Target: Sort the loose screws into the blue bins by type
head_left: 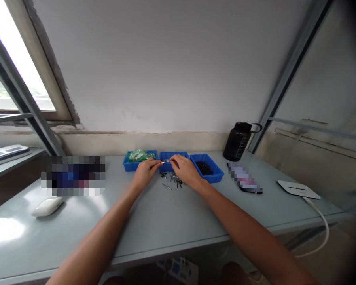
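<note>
My left hand (145,171) and my right hand (185,170) meet over the grey table (172,221), just in front of the middle blue tray (173,155). Both pinch a small silvery metal part (165,162) between their fingertips. Below the hands lies a loose pile of small dark screws and metal pieces (173,181). The left blue tray (127,165) holds green parts (139,155). Small black parts (204,168) fill the right blue tray (216,176).
A black water bottle (239,140) stands at the back right. A blurred phone-like item (245,179) and a white flat pad with a cable (298,188) lie to the right. A white mouse (47,206) and a blurred object (72,175) sit at the left.
</note>
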### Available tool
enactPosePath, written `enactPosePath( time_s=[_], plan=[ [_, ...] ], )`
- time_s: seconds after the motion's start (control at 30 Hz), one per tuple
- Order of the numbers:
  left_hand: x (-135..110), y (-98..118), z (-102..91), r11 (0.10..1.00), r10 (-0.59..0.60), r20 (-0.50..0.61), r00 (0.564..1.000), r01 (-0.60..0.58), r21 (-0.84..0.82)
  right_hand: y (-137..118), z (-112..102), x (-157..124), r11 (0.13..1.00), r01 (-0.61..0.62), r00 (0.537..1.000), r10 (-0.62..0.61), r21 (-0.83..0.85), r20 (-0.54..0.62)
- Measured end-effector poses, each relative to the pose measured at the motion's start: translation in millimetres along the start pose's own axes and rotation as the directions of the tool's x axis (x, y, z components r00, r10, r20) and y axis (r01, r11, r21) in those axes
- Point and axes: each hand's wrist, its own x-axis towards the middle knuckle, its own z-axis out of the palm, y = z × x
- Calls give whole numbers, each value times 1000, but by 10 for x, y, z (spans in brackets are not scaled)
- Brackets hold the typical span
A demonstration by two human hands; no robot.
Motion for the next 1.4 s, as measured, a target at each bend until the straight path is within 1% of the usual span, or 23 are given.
enactPosePath(
  time_s=[0.07,0.13,0.23,0.33,0.6,0.73,0.83,0.9,0.97,1.03,1.1,1.23,1.4],
  plan=[
    [3,40,-24,1000,-5,-36,999,5,-14,19,23,-5,1000,7,999,-6,-3,37],
    [3,71,-30,1000,-4,-50,999,2,-26,18,54,-17,1000,23,997,-23,-3,78],
    [4,90,-15,999,0,-45,999,-2,-45,-9,93,-39,999,37,992,-36,-4,123],
    [11,73,10,998,-1,-30,1000,-1,-62,-32,106,-48,1000,28,990,-26,-12,137],
    [10,23,65,996,17,33,999,-14,-92,-29,105,-47,1000,8,990,-4,-25,140],
    [4,43,58,998,-6,15,1000,7,-70,-19,117,-43,1000,9,990,-5,-25,143],
    [1,40,47,999,-33,2,999,33,-35,-24,91,-28,1000,-2,995,3,-16,99],
    [-4,28,55,999,-34,34,999,34,-11,-34,69,-19,1000,-9,998,9,-5,67],
    [-12,18,75,1000,-20,91,996,20,3,-46,56,-14,1000,-8,998,7,7,56],
    [-22,13,96,1000,-5,144,990,4,8,-54,56,-14,1000,1,998,-2,13,66],
    [-30,13,110,1000,2,174,985,-4,11,-56,63,-16,1000,7,997,-8,11,80],
    [-35,4,111,1000,-5,180,984,2,19,-48,64,-21,1000,-9,996,9,-7,83],
    [-27,-22,102,999,-21,161,987,16,34,-17,23,-13,997,-62,996,65,-45,56]
  ],
)
